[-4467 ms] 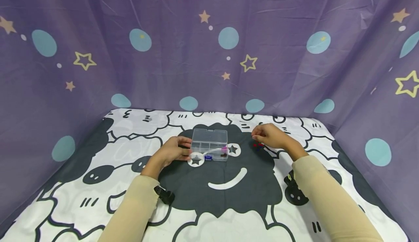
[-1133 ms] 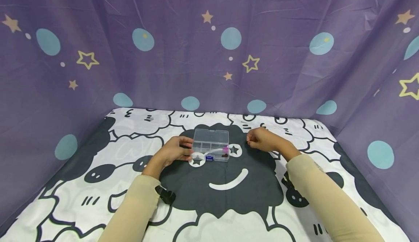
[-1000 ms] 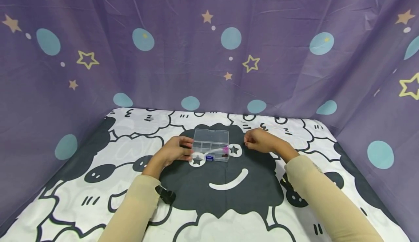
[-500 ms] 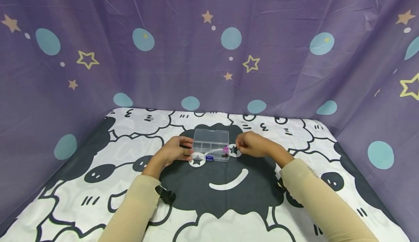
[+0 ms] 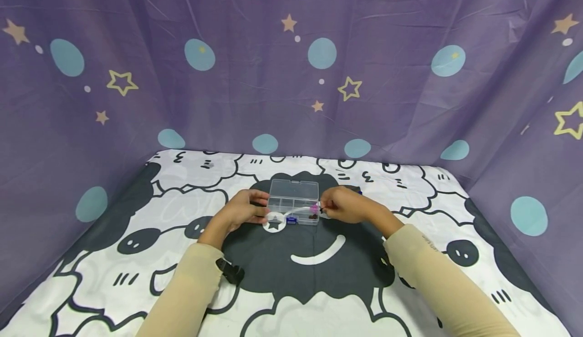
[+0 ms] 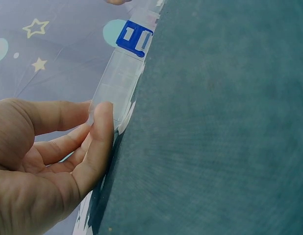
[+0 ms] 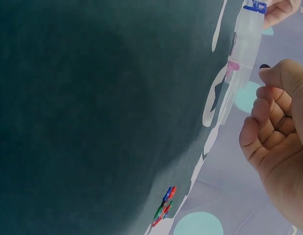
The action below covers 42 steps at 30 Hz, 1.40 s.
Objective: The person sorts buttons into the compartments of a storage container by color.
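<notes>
A clear plastic compartment box (image 5: 291, 205) with its lid raised stands on the dark part of the cloth, a blue latch (image 6: 135, 38) on its front. My left hand (image 5: 246, 207) holds its left end between thumb and fingers. Pink pieces (image 7: 232, 68) and dark red pieces (image 5: 313, 216) lie in the right-hand compartments. At the box's right end, my right hand (image 5: 343, 204) pinches a small dark piece (image 7: 264, 66) between thumb and index finger. Its kind is too small to tell; the other fingers curl loosely.
A little heap of red, blue and green pieces (image 7: 164, 206) lies on the cloth to the right of the box, mostly hidden behind my right hand in the head view. A cartoon-sheep cloth (image 5: 314, 281) covers the table, and a purple curtain (image 5: 255, 99) hangs behind.
My right hand has moved left from beside the coloured pieces to the box's right end, carrying the small dark piece. My left hand stays at the box's left end.
</notes>
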Tool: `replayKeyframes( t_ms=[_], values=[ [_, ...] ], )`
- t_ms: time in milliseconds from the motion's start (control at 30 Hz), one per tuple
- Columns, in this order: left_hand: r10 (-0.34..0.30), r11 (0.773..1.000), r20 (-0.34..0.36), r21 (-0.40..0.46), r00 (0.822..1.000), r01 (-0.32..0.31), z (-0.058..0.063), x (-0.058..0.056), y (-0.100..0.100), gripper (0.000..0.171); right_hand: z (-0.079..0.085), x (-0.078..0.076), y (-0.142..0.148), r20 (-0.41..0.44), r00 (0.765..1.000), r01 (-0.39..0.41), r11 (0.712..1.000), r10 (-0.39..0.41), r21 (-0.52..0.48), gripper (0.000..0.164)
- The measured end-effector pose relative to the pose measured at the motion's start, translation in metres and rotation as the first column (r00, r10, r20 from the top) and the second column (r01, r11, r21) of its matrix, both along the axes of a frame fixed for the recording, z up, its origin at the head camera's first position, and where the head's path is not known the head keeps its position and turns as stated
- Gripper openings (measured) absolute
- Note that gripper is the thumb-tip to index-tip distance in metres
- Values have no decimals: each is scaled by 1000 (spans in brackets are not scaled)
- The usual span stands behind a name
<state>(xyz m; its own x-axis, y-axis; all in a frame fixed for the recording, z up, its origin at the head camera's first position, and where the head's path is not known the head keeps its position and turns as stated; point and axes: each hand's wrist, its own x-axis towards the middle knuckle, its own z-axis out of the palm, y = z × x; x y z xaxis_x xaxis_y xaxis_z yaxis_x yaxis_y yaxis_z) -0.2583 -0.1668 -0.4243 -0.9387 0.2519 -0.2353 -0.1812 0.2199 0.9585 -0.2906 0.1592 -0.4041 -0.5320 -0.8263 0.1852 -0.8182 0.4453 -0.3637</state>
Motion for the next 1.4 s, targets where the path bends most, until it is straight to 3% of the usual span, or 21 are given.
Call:
replayKeyframes(
  t_ms=[867,1400],
  values=[
    [0,1000,0,8,1000,0,-1,0,-1,51,2,5,-13,-17,1000,-12,1000,12,1,11],
    [-7,1000,-12,-3,1000,7,-2,-2,-1,50,1,5,17,-1,998,57,998,-57,-39,7]
  ],
)
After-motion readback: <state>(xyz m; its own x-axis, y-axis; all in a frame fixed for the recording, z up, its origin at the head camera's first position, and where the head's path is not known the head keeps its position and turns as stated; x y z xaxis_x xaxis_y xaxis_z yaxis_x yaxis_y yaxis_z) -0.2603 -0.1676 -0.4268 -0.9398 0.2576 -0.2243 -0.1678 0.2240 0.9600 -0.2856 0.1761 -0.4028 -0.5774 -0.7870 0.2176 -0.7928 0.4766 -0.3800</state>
